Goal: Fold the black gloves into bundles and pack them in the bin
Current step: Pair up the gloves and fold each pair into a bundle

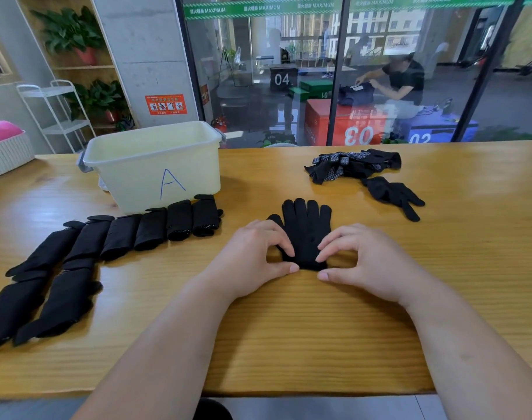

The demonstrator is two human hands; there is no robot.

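A black glove lies flat on the wooden table, fingers pointing away from me. My left hand pinches its cuff on the left side and my right hand pinches the cuff on the right side. Several folded black glove bundles lie in a row at the left, running from the bin toward the table's near left edge. The pale plastic bin marked "A" stands at the back left. A pile of loose black gloves lies at the back right, with one single glove just in front of it.
A white woven basket with a pink cushion sits at the far left edge. Behind the table runs a glass wall, with a white shelf cart and potted plants to the left. A person sits beyond the glass.
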